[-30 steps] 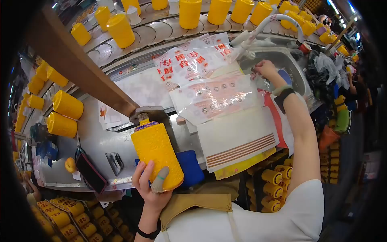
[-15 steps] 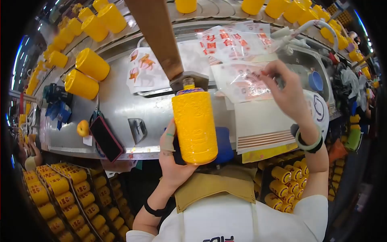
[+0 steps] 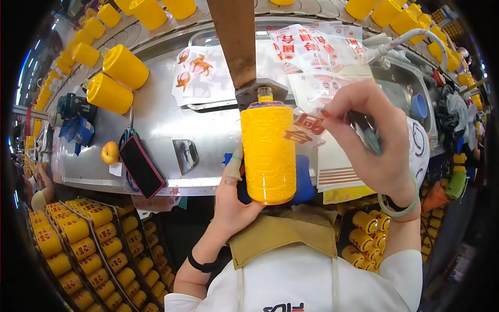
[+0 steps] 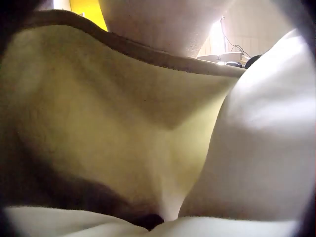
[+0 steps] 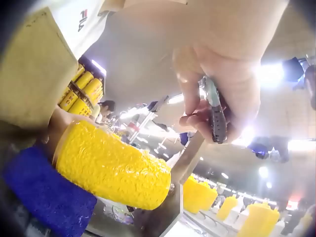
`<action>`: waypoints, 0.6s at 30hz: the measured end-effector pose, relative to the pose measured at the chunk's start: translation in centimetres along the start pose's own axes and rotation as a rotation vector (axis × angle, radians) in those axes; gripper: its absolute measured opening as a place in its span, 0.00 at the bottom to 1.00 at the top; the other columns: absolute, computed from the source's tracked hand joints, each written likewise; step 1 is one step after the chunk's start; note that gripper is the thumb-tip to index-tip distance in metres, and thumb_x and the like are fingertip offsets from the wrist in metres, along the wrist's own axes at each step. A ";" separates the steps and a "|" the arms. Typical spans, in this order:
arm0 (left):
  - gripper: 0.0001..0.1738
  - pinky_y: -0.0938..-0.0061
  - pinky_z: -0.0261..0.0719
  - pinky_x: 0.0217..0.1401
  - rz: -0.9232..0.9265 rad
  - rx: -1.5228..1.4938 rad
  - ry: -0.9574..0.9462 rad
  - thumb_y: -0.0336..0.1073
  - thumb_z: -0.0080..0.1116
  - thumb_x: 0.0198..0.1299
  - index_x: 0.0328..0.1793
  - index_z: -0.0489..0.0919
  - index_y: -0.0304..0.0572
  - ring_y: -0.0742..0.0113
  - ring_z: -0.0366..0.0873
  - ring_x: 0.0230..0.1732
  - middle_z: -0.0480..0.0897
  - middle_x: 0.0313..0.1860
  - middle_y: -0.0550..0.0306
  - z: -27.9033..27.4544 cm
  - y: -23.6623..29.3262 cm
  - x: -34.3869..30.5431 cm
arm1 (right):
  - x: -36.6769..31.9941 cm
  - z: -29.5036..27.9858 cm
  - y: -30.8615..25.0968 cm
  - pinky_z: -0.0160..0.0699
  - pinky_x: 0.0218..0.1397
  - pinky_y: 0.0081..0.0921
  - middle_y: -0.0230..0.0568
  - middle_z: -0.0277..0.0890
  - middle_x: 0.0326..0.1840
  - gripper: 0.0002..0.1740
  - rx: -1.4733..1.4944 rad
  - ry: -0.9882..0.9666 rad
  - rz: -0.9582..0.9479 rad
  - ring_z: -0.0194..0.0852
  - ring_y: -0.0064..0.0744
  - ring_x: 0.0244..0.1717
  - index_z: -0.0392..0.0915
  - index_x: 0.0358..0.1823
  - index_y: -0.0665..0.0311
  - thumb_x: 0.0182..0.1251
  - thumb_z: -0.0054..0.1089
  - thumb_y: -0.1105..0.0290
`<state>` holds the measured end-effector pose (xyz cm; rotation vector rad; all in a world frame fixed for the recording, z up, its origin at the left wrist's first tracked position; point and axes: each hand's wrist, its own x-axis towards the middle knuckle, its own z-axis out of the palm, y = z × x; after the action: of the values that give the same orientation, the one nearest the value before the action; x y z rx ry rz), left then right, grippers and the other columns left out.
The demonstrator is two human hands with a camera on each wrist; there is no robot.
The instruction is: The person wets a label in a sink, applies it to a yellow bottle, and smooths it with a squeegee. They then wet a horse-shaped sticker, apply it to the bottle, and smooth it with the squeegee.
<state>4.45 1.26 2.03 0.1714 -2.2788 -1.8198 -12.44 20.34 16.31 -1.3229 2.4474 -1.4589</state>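
1. My left hand grips one yellow bottle upright at the worktop's near edge. The bottle's neck sits just under the wooden post.
2. My right hand pinches one red-printed label film at the bottle's right side, and a dark tool is tucked in its fingers.
3. Left of my left hand is bare steel, then one phone. Two spare bottles lie beyond it.

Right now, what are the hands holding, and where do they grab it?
The left hand grips the yellow bottle near its base. The right hand pinches a clear red-printed label by its edge and holds a dark tool.
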 end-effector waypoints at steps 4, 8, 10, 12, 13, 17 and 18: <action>0.62 0.57 0.69 0.76 0.209 0.376 0.088 0.38 0.89 0.45 0.83 0.60 0.31 0.49 0.71 0.73 0.70 0.76 0.40 0.9 2.2 0.8 | -0.2 0.7 -0.2 0.77 0.47 0.18 0.36 0.80 0.41 0.09 -0.021 0.001 0.074 0.79 0.20 0.41 0.77 0.46 0.70 0.67 0.65 0.86; 0.61 0.57 0.68 0.78 0.127 0.214 0.008 0.38 0.88 0.45 0.83 0.61 0.31 0.47 0.68 0.76 0.68 0.77 0.40 -0.2 1.4 0.6 | -0.8 0.5 0.3 0.77 0.44 0.19 0.35 0.80 0.40 0.09 -0.003 0.036 0.030 0.78 0.20 0.40 0.77 0.46 0.70 0.68 0.65 0.85; 0.60 0.60 0.72 0.76 -0.143 -0.064 -0.090 0.34 0.86 0.47 0.84 0.60 0.32 0.48 0.72 0.75 0.70 0.77 0.41 -0.8 0.3 0.3 | -0.8 0.1 -0.2 0.76 0.43 0.19 0.35 0.80 0.40 0.09 -0.066 0.039 0.042 0.77 0.20 0.39 0.77 0.46 0.70 0.67 0.65 0.85; 0.60 0.62 0.74 0.76 -0.030 0.109 -0.026 0.29 0.83 0.49 0.85 0.58 0.32 0.51 0.74 0.75 0.71 0.77 0.42 -0.2 1.8 0.3 | -0.9 0.4 0.2 0.76 0.42 0.19 0.35 0.81 0.39 0.09 -0.055 0.020 0.023 0.77 0.20 0.38 0.78 0.46 0.70 0.67 0.65 0.85; 0.59 0.63 0.75 0.76 0.083 0.282 0.031 0.25 0.81 0.51 0.86 0.55 0.31 0.54 0.76 0.74 0.71 0.78 0.43 0.0 2.4 0.4 | -0.9 0.5 0.3 0.75 0.42 0.19 0.36 0.81 0.39 0.09 -0.046 0.006 0.009 0.78 0.21 0.38 0.78 0.45 0.70 0.66 0.65 0.85; 0.61 0.61 0.74 0.77 0.117 0.124 0.011 0.28 0.83 0.49 0.87 0.55 0.31 0.54 0.74 0.75 0.71 0.78 0.43 0.1 0.0 0.3 | -1.3 0.7 -0.2 0.75 0.42 0.20 0.37 0.81 0.38 0.09 -0.056 -0.029 0.003 0.77 0.22 0.38 0.79 0.45 0.70 0.66 0.66 0.85; 0.62 0.60 0.73 0.76 0.056 0.088 -0.002 0.31 0.84 0.48 0.86 0.56 0.32 0.49 0.75 0.73 0.73 0.75 0.42 0.0 -0.1 0.1 | -1.3 0.5 -0.6 0.75 0.42 0.20 0.36 0.81 0.38 0.09 -0.038 -0.057 0.001 0.78 0.22 0.38 0.79 0.45 0.70 0.66 0.66 0.84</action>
<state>4.37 1.17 1.91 0.1193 -2.3421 -1.6950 -10.99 20.71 15.90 -1.3502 2.4521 -1.3605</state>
